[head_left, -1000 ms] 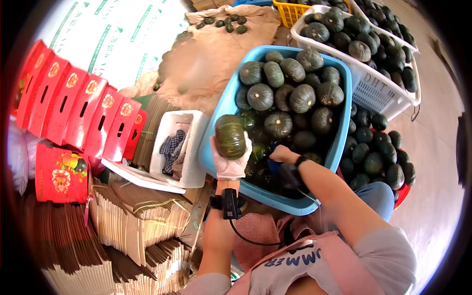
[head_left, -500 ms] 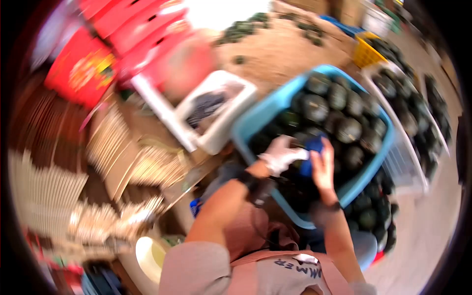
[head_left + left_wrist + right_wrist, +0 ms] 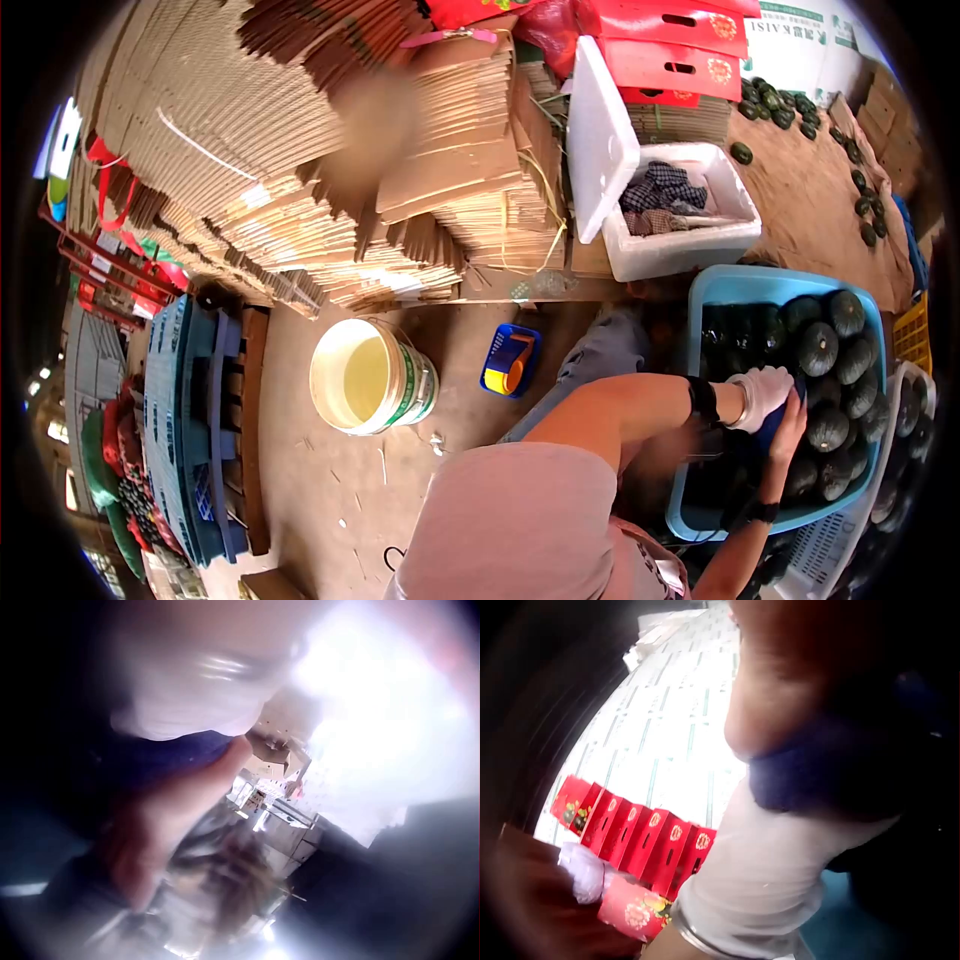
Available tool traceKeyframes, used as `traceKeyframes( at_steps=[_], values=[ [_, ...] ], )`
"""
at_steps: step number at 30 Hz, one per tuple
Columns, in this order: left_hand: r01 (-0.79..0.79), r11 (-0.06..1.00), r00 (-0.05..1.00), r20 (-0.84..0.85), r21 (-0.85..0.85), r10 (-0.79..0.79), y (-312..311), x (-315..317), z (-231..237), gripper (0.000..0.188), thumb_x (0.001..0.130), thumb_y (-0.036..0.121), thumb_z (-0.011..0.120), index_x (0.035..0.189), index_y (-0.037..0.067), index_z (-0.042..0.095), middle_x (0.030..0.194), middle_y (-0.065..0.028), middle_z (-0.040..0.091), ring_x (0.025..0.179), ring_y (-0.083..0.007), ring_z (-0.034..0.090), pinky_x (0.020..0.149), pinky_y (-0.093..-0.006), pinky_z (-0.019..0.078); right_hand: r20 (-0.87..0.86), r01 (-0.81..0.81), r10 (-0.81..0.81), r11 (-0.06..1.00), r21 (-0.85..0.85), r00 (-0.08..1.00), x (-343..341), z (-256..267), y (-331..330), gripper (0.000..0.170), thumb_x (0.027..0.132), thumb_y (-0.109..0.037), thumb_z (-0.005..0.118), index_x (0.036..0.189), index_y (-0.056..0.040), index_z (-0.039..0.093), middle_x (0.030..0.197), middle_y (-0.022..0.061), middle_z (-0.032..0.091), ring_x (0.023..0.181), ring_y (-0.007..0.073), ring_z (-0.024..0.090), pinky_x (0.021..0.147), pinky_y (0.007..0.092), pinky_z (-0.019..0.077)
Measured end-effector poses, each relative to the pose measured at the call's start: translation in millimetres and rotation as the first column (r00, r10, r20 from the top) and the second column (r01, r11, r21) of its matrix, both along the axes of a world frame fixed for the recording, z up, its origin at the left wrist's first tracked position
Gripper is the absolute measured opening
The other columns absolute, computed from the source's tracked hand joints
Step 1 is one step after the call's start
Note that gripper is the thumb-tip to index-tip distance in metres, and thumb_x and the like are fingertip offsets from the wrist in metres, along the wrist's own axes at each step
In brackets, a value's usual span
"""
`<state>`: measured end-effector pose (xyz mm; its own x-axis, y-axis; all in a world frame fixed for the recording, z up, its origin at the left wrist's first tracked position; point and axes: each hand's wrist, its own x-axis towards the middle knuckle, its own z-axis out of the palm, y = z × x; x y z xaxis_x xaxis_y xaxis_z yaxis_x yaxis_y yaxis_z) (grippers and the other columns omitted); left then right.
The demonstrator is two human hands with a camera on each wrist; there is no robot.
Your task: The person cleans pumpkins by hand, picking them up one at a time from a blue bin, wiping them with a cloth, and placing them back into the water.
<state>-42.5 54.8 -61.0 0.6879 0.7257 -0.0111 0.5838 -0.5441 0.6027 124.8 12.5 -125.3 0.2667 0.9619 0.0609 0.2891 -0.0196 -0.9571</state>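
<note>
In the head view the gloved left hand [image 3: 762,396] and the bare right hand [image 3: 788,428] meet over the near side of a light blue tub [image 3: 708,284] of dark green squashes [image 3: 818,349]. Dark blue cloth [image 3: 770,424] lies between them, gripped by the right hand. What the left palm holds is hidden. Blurred in the left wrist view, the glove [image 3: 187,697] lies above the cloth [image 3: 169,755] and bare fingers [image 3: 180,806]. From the right wrist, the cloth [image 3: 799,776] shows between the bare hand [image 3: 780,697] and the glove [image 3: 757,870].
A white foam box [image 3: 690,252] with checked cloth stands beside the tub. Stacked flat cardboard [image 3: 450,160] fills the upper left and middle. A white bucket [image 3: 365,380] and small blue basket [image 3: 510,360] stand on the floor. Blue pallets [image 3: 185,430] are at the left.
The view has swung left, so the tub sits farther right. The left hand, earlier holding up a squash, has moved beside the right hand and cloth. The squash it held cannot be made out.
</note>
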Motion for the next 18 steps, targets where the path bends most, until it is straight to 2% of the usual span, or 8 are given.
traceKeyframes(
  at_steps=[1,3,4,5,9,15,17,18],
  values=[
    [-0.016,1.0,1.0,0.023,-0.002,0.016,4,3,-7,0.057,0.054,0.007,0.078,0.104,-0.003,0.054,0.103,-0.0193,0.061,0.101,-0.0381,0.061,0.083,-0.0384,0.0528,0.205,0.078,-0.072,0.997,-0.025,0.976,-12,13,-2,0.047,0.096,-0.03,0.05,0.125,0.0053,0.054,0.117,0.0134,0.064,0.107,0.0237,0.06,0.096,0.0338,0.0436],
    [-0.077,0.994,0.975,0.204,-0.079,0.091,0,-5,7,0.058,0.053,0.005,0.077,0.104,-0.003,0.051,0.1,-0.0203,0.062,0.1,-0.0397,0.061,0.083,-0.0392,0.0521,0.001,0.06,-0.06,0.998,-0.013,0.998,-10,19,7,0.046,0.096,-0.032,0.05,0.123,0.0046,0.057,0.116,0.0121,0.064,0.106,0.0228,0.061,0.094,0.0326,0.0448],
    [-0.058,0.988,0.929,0.355,-0.145,0.107,2,-5,5,0.069,0.053,0.002,0.076,0.113,0.001,0.043,0.099,-0.0207,0.061,0.098,-0.0414,0.06,0.081,-0.0409,0.0506,-0.537,-0.008,-0.077,0.988,-0.154,0.84,-11,33,5,0.044,0.096,-0.032,0.049,0.121,0.0033,0.058,0.114,0.0109,0.065,0.104,0.0213,0.062,0.093,0.0319,0.0461],
    [-0.037,0.996,0.834,0.547,-0.076,0.073,-2,-8,2,0.079,0.052,0.0,0.075,0.119,0.007,0.033,0.095,-0.0208,0.059,0.095,-0.0428,0.06,0.08,-0.0421,0.0486,-0.714,-0.082,-0.101,0.973,-0.218,0.693,-6,41,2,0.042,0.096,-0.032,0.048,0.119,0.0017,0.059,0.111,0.0103,0.065,0.103,0.0199,0.062,0.092,0.0325,0.0478],
    [0.02,0.838,0.766,0.547,-0.545,0.337,-8,-12,19,0.095,0.048,0.004,0.082,0.125,0.017,0.027,0.095,-0.0145,0.051,0.089,-0.0301,0.057,0.082,-0.0381,0.0464,-0.692,0.095,-0.069,0.995,0.0,0.718,35,-12,-9,0.046,0.097,-0.036,0.042,0.123,-0.0015,0.056,0.116,0.01,0.064,0.105,0.0237,0.062,0.095,0.0373,0.0477],
    [0.062,0.737,0.29,0.719,-0.673,0.631,-25,40,-6,0.101,0.055,0.005,0.083,0.14,0.013,0.03,0.104,-0.0099,0.046,0.1,-0.0239,0.05,0.093,-0.0347,0.0427,-0.957,0.532,-0.29,0.815,-0.232,0.028,-44,15,-26,0.065,0.091,-0.056,0.044,0.136,-0.0089,0.048,0.138,0.0113,0.05,0.125,0.0308,0.049,0.107,0.0463,0.0379],
    [-0.19,0.78,0.367,0.694,-0.597,0.62,-35,34,-6,0.1,0.06,0.012,0.085,0.142,0.013,0.028,0.111,-0.0108,0.05,0.106,-0.0243,0.052,0.097,-0.034,0.0418,-0.944,0.543,-0.291,0.823,-0.164,0.155,-10,-90,-28,0.072,0.087,-0.061,0.048,0.138,-0.0105,0.046,0.138,0.0107,0.049,0.126,0.0302,0.048,0.107,0.0452,0.0373],
    [-0.181,0.724,0.347,0.646,-0.665,0.68,-42,28,-3,0.097,0.064,0.021,0.086,0.143,0.015,0.029,0.119,-0.0126,0.052,0.112,-0.0247,0.053,0.099,-0.0332,0.0411,-0.945,0.475,-0.307,0.853,-0.218,0.117,-23,-55,-31,0.071,0.088,-0.061,0.048,0.139,-0.0113,0.045,0.138,0.0101,0.049,0.126,0.0299,0.048,0.107,0.0446,0.0373]
  ],
)
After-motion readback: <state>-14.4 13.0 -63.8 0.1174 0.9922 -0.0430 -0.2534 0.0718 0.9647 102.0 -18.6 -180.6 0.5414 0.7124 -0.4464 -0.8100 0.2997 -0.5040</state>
